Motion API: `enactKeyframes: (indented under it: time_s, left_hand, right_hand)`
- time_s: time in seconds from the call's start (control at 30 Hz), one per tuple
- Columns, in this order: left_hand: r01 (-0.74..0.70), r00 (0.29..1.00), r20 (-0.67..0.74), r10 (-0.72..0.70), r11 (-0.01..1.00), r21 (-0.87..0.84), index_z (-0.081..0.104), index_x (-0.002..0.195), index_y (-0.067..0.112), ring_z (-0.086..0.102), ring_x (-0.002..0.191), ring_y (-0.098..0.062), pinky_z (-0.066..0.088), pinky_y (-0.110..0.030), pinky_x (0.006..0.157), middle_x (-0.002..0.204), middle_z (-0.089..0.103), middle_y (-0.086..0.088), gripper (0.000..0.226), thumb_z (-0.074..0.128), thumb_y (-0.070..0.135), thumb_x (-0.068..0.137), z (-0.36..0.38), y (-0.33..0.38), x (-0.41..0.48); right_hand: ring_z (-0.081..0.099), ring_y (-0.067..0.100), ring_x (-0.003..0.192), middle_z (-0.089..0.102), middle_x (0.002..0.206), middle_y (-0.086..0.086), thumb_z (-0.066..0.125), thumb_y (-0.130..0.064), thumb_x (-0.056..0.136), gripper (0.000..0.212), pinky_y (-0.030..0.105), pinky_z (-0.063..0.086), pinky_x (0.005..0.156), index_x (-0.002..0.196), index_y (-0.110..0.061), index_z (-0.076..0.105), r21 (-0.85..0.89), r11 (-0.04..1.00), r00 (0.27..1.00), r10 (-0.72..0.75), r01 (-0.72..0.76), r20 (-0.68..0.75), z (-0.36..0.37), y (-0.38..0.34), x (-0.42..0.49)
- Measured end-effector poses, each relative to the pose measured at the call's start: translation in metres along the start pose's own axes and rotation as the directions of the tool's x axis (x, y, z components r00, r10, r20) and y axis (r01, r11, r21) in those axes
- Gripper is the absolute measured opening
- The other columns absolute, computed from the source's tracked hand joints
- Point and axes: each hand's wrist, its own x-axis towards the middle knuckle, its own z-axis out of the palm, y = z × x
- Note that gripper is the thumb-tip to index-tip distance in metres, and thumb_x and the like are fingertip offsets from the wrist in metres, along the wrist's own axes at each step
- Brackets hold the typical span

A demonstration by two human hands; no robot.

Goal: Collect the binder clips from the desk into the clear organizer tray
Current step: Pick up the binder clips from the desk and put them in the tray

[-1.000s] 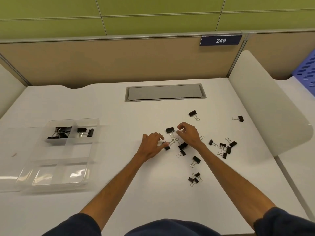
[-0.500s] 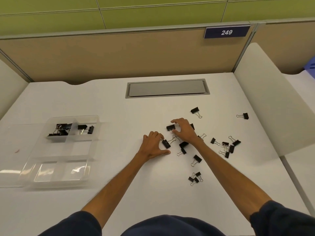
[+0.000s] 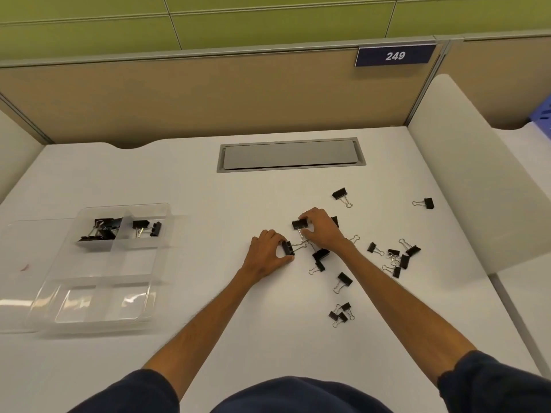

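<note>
Several black binder clips lie scattered on the white desk (image 3: 208,338), most to the right of my hands, such as one clip (image 3: 340,193) at the back and a cluster (image 3: 399,259) on the right. My left hand (image 3: 267,256) pinches a binder clip (image 3: 288,248) between thumb and fingers at desk level. My right hand (image 3: 320,231) grips another binder clip (image 3: 299,224) just behind it. The clear organizer tray (image 3: 98,296) stands at the left, with several clips in its two back compartments (image 3: 104,229).
A grey cable hatch (image 3: 290,155) is set into the desk at the back. A tan partition with a "249" sign (image 3: 395,56) closes the far side. A white divider panel (image 3: 477,189) borders the desk on the right.
Both hands have closed on clips: the right reached forward onto one at the back, the left curled its thumb and fingers round one beside it.
</note>
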Motion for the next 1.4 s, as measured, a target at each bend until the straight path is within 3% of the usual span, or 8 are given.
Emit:
enactKeyframes:
  time_s: [0.23, 0.37, 0.57, 0.93, 1.2, 1.4]
  left_hand:
    - [0.082, 0.994, -0.055, -0.097, 0.968, -0.236, 0.058, 0.119, 0.024, 0.05, 0.106, -0.011, 0.044, -0.033, 0.088, 0.108, 0.054, 0.009, 0.045, 0.072, 0.039, 0.079, -0.003, 0.0, -0.003]
    - [0.069, 0.991, -0.1, -0.093, 0.972, -0.226, 0.057, 0.118, 0.025, 0.048, 0.105, -0.011, 0.046, -0.032, 0.085, 0.105, 0.051, 0.011, 0.043, 0.073, 0.036, 0.079, -0.011, -0.002, -0.006]
    - [0.054, 0.974, -0.203, -0.097, 0.977, -0.204, 0.055, 0.118, 0.023, 0.049, 0.105, -0.01, 0.046, -0.03, 0.079, 0.107, 0.054, 0.008, 0.041, 0.07, 0.036, 0.083, -0.032, -0.014, -0.017]
    - [0.107, 0.929, -0.32, -0.188, 0.961, -0.254, 0.057, 0.114, 0.02, 0.05, 0.1, -0.011, 0.041, -0.026, 0.076, 0.106, 0.053, 0.006, 0.039, 0.067, 0.045, 0.085, -0.081, -0.05, -0.031]
    - [0.209, 0.874, -0.408, -0.263, 0.963, -0.171, 0.058, 0.114, 0.017, 0.047, 0.107, -0.017, 0.034, -0.033, 0.086, 0.112, 0.054, 0.002, 0.043, 0.064, 0.048, 0.085, -0.121, -0.11, -0.047]
    - [0.273, 0.808, -0.508, -0.299, 0.954, -0.127, 0.06, 0.107, 0.018, 0.046, 0.108, -0.018, 0.036, -0.04, 0.089, 0.109, 0.051, 0.002, 0.04, 0.065, 0.05, 0.083, -0.151, -0.168, -0.07]
  right_hand:
    - [0.061, 0.018, 0.075, 0.065, 0.102, 0.002, 0.071, -0.007, 0.081, 0.025, 0.018, 0.045, 0.066, 0.104, -0.009, 0.061, 0.247, 0.961, 0.987, 0.146, -0.127, -0.06, -0.005, -0.007, 0.0]
    - [0.067, 0.019, 0.074, 0.067, 0.102, -0.002, 0.074, -0.011, 0.08, 0.025, 0.032, 0.05, 0.078, 0.102, -0.013, 0.062, 0.276, 0.949, 0.973, 0.191, -0.151, -0.126, -0.006, -0.01, -0.004]
    - [0.068, 0.01, 0.072, 0.072, 0.098, -0.001, 0.076, -0.009, 0.077, 0.025, 0.035, 0.053, 0.085, 0.102, -0.014, 0.07, 0.265, 0.958, 0.976, 0.152, -0.106, -0.159, -0.017, -0.026, -0.005]
    - [0.071, 0.018, 0.079, 0.075, 0.093, 0.002, 0.078, -0.01, 0.073, 0.027, 0.036, 0.054, 0.085, 0.099, -0.013, 0.073, 0.262, 0.961, 0.99, 0.109, -0.082, -0.087, -0.009, -0.1, 0.015]
    - [0.07, 0.013, 0.066, 0.074, 0.071, -0.002, 0.079, -0.015, 0.066, 0.021, 0.04, 0.056, 0.082, 0.086, -0.017, 0.072, 0.316, 0.944, 0.995, 0.096, -0.089, -0.008, 0.018, -0.161, 0.042]
    - [0.069, 0.019, 0.054, 0.074, 0.077, -0.001, 0.077, -0.013, 0.07, 0.017, 0.036, 0.057, 0.076, 0.086, -0.011, 0.071, 0.327, 0.943, 0.998, 0.05, -0.055, 0.023, 0.047, -0.22, 0.061]
